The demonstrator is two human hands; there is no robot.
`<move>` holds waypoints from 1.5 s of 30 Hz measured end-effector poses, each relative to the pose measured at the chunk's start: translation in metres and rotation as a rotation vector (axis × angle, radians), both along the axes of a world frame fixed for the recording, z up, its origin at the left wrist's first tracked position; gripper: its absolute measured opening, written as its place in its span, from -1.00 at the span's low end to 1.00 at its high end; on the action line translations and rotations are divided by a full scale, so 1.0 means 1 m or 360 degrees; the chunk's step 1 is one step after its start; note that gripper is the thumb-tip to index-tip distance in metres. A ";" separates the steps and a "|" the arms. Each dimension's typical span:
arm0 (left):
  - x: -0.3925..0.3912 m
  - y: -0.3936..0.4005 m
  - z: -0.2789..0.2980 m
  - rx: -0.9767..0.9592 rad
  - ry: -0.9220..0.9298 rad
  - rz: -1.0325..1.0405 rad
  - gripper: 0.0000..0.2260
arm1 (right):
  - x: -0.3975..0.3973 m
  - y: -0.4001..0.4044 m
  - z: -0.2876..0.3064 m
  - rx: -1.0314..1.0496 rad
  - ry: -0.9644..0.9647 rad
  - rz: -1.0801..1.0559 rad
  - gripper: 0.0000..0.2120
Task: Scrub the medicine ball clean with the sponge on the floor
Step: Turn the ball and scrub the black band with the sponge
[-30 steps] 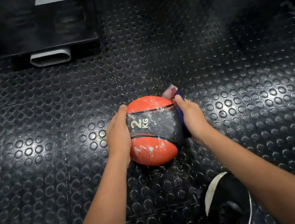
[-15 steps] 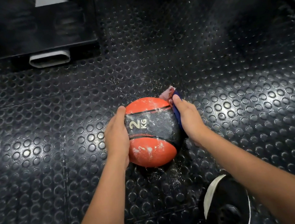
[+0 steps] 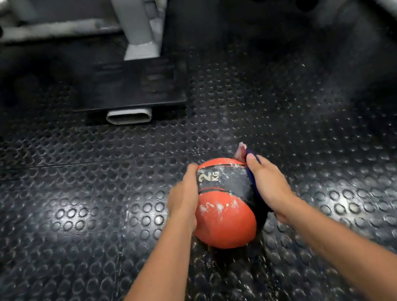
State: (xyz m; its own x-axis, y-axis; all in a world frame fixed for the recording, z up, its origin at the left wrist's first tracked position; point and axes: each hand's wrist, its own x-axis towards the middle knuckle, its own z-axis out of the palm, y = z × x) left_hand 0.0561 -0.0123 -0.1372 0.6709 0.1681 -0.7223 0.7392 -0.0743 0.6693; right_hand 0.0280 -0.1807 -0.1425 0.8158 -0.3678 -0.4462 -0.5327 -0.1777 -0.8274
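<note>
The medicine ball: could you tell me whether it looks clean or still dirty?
Still dirty: white smears mark the medicine ball's orange lower panel.

Orange and black medicine ball (image 3: 223, 215) marked 2 KG on studded black rubber floor (image 3: 72, 225), white smears on its near face, left hand (image 3: 183, 200) cupping its left side, right hand (image 3: 270, 185) pressing blue sponge (image 3: 249, 168) against its right side, grey machine frame (image 3: 134, 18) beyond the ball.

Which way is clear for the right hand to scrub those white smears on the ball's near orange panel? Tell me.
Probably yes. The right hand presses the sponge on the medicine ball's right side; the white smears face up, uncovered, and the left hand stays on the ball's left side.
</note>
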 end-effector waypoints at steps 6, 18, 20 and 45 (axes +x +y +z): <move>0.018 0.007 0.018 0.0118 -0.0170 0.0008 -0.34 | 0.017 0.006 0.011 0.0037 -0.0117 0.0023 -0.56; 0.032 0.000 -0.003 0.0099 -0.0227 0.0034 -0.38 | 0.008 0.011 -0.003 0.0146 -0.0151 -0.0096 -0.54; 0.037 0.002 -0.008 0.0082 -0.0211 0.0069 -0.36 | 0.008 0.014 -0.002 0.0039 -0.0266 -0.0057 -0.55; 0.035 0.017 -0.024 -0.0056 -0.0321 0.0021 -0.46 | 0.034 0.004 -0.012 0.0149 0.0061 -0.0072 -0.56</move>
State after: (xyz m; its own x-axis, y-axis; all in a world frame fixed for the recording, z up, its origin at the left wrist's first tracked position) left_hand 0.0910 0.0051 -0.1613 0.8005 0.1549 -0.5790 0.5906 -0.0394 0.8060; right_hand 0.0615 -0.1763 -0.1549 0.7809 -0.3593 -0.5109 -0.5700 -0.0755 -0.8182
